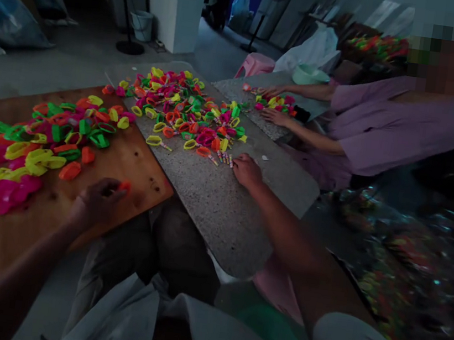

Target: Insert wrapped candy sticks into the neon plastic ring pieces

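Over the wooden board, my left hand [97, 200] is closed, with a small orange plastic piece [125, 185] at its fingertips. A heap of bright plastic ring-shaped pieces [70, 135] in green, yellow, orange and pink lies beyond it. On the grey speckled table, my right hand [247, 171] has its fingers bent together at a short row of small patterned sticks [224, 158]. The fingertips touch the nearest stick. Past this row spreads a larger pile of similar plastic rings [186, 100], several with patterned sticks attached.
Across the grey table [241, 222], a co-worker in a purple top [383, 124] has both hands around a smaller heap of colourful pieces [277, 103]. A pink stool [255, 64] and green basin [310, 74] stand behind. Filled clear bags [419, 262] lie at right.
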Available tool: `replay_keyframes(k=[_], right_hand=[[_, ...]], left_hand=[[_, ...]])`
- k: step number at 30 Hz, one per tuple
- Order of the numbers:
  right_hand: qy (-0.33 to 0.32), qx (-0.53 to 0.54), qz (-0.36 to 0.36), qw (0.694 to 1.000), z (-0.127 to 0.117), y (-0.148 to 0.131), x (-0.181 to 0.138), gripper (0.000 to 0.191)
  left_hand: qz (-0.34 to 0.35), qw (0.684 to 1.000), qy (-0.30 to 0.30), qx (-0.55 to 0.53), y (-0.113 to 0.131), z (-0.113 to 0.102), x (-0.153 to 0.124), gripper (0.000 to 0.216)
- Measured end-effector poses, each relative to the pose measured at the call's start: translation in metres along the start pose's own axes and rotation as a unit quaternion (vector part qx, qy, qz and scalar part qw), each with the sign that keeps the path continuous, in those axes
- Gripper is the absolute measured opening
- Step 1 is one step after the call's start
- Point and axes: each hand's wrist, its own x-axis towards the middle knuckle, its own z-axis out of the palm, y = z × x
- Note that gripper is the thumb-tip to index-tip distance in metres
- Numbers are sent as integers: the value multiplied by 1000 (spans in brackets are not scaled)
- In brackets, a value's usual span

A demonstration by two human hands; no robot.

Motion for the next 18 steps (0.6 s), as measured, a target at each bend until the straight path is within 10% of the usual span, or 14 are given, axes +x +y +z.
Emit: replay_keyframes(k=[8,18], right_hand=[[29,-6,49,998,12,-16,-38,27],[-74,-3,27,997,-14,-31,-98,22]], left_hand=[[-32,938,-192,-286,40,76,-49,52],[-4,925,-233,-302,40,107,-52,47]])
